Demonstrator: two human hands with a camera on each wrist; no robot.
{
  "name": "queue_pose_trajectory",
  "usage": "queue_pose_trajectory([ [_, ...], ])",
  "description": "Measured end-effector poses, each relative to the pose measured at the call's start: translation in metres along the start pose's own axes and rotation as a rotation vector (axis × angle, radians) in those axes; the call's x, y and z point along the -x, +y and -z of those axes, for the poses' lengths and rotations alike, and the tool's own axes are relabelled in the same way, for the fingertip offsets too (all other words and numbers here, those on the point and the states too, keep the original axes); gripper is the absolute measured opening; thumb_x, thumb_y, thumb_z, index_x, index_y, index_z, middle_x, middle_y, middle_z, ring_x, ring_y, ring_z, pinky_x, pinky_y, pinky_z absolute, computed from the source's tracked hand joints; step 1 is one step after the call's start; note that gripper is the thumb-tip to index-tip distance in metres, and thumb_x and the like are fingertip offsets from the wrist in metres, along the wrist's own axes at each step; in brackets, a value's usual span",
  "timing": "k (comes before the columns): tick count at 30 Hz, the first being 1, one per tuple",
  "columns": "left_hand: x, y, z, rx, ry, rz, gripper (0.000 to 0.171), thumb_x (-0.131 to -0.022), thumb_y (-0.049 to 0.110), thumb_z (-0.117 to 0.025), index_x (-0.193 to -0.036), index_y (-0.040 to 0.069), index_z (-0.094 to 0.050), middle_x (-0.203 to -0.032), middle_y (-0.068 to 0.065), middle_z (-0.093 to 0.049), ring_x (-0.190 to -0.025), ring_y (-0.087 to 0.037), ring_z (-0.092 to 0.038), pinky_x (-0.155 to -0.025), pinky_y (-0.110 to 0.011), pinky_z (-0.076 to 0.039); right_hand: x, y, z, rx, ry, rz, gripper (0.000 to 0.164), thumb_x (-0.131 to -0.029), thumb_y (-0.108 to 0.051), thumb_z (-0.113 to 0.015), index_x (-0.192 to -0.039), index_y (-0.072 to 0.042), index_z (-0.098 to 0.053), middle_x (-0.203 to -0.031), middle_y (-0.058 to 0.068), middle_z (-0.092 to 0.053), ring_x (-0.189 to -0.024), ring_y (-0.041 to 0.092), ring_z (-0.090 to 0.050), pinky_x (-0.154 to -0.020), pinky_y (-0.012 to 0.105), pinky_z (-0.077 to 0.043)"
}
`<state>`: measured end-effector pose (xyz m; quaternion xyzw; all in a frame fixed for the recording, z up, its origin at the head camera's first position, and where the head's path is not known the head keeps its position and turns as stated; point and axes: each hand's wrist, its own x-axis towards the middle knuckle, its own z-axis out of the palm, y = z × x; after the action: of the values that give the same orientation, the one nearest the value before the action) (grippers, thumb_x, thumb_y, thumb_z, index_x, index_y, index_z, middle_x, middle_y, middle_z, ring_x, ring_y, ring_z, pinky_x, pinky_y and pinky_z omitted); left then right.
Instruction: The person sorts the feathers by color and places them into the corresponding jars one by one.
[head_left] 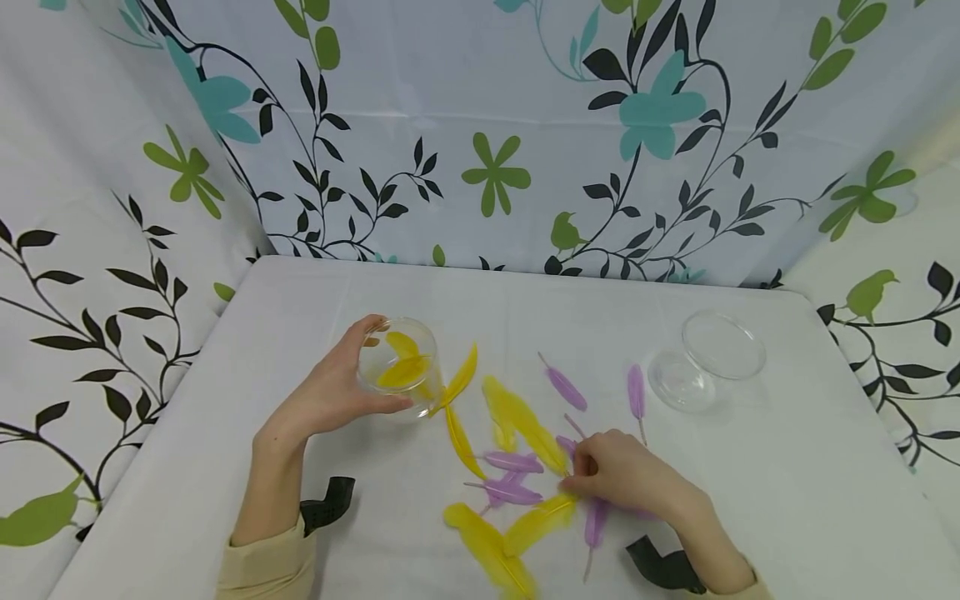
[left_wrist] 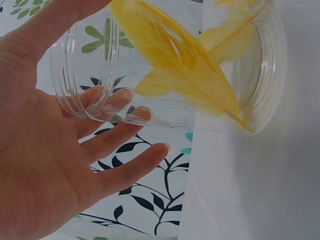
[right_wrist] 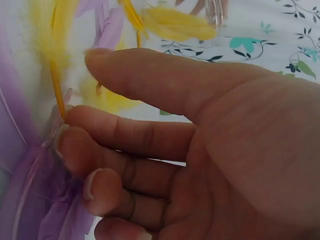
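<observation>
On the left of the white table (head_left: pixel 202 450), the left hand (head_left: pixel 330 387) grips a clear jar (head_left: pixel 372 368) with yellow feathers (head_left: pixel 405 372) inside. Right of it, more yellow feathers lie loose on the table, with purple feathers (head_left: pixel 513 492) among and beside them. The right hand (head_left: pixel 626 475), at the near right of this group, has bent fingers at a yellow quill (right_wrist: pixel 57 92), thumb and index finger apart. Farther right stands a second clear container (head_left: pixel 699 367).

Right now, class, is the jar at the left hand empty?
Not empty: yellow feathers show inside it, through the clear jar wall.
</observation>
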<state>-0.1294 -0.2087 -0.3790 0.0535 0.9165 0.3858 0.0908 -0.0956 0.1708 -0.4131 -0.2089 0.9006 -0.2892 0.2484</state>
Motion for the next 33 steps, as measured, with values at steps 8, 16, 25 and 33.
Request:
queue_pose_trajectory([
  [8,0.0,0.0,0.001,-0.005,0.004,-0.019,0.112,-0.071,0.041,-0.09,-0.156,0.015,-0.021,-0.159,-0.01,-0.031,-0.138,-0.037,-0.037,-0.109,-0.066,-0.035,0.0,0.004,0.001,0.023,0.03,0.05,0.023,-0.09,-0.017,-0.07,-0.069,-0.019,-0.061,-0.06,-0.011,-0.047,-0.056,0.003,-0.042,-0.053,0.021,-0.037],
  [16,0.0,0.001,0.001,-0.011,0.001,0.002,0.115,-0.072,0.041,-0.089,-0.158,0.014,-0.017,-0.159,-0.013,-0.032,-0.141,-0.04,-0.035,-0.11,-0.067,-0.032,0.001,0.004,0.014,0.02,0.172,0.054,0.016,-0.095,-0.02,-0.067,-0.08,-0.014,-0.066,-0.062,-0.011,-0.049,-0.057,0.004,-0.043,-0.054,0.02,-0.04],
  [25,-0.001,-0.001,0.0,0.004,0.002,-0.019,0.114,-0.071,0.042,-0.09,-0.157,0.017,-0.02,-0.159,-0.009,-0.032,-0.14,-0.037,-0.036,-0.109,-0.066,-0.035,-0.003,-0.003,0.03,-0.074,0.358,0.144,0.011,-0.098,-0.02,-0.065,-0.09,-0.015,-0.07,-0.069,-0.006,-0.06,-0.058,0.008,-0.052,-0.056,0.023,-0.048],
  [33,0.0,-0.003,0.0,0.011,0.006,-0.024,0.11,-0.073,0.038,-0.089,-0.156,0.018,-0.021,-0.159,-0.008,-0.032,-0.141,-0.036,-0.036,-0.109,-0.066,-0.035,-0.016,-0.024,0.051,-0.114,0.453,0.261,0.01,-0.099,-0.023,-0.063,-0.092,-0.019,-0.069,-0.071,-0.009,-0.059,-0.065,0.013,-0.058,-0.058,0.025,-0.049],
])
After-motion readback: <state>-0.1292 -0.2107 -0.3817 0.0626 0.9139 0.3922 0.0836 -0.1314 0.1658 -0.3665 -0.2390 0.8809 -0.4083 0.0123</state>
